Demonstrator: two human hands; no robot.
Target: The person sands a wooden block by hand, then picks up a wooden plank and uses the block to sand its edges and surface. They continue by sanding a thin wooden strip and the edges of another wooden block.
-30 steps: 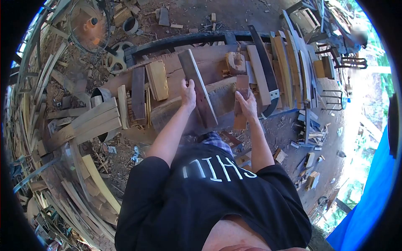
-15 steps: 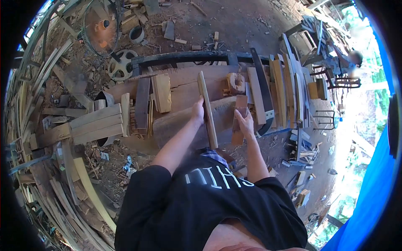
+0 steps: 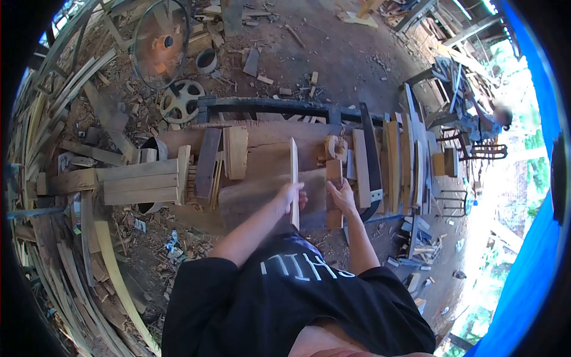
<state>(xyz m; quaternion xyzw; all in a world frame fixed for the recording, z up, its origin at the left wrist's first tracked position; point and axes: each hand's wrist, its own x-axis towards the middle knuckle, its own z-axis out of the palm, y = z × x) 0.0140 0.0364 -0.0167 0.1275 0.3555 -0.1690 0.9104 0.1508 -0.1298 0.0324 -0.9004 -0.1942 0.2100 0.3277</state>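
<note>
My left hand (image 3: 291,197) is closed around a narrow wooden strip (image 3: 294,166), held edge-on above the bench. To its right, my right hand (image 3: 341,195) grips a flat brown wooden piece (image 3: 334,207), with the thumb on its face. The strip and the brown piece are apart. Beneath them lies a broad plank (image 3: 250,193) on the workbench. Just beyond the brown piece is a wooden block with a hollow (image 3: 336,147). A handsaw (image 3: 371,160) lies further right.
Boards (image 3: 392,160) stand side by side on the right of the bench. At left are a dark board (image 3: 207,162), a pale block (image 3: 236,152) and joined planks (image 3: 140,181). A fan (image 3: 162,43) stands beyond. Another person (image 3: 488,122) is at the far right.
The strip has turned more upright in view, and my left hand has moved lower on it. The brown piece has straightened in my right hand. The whole view has shifted, with the bench lower.
</note>
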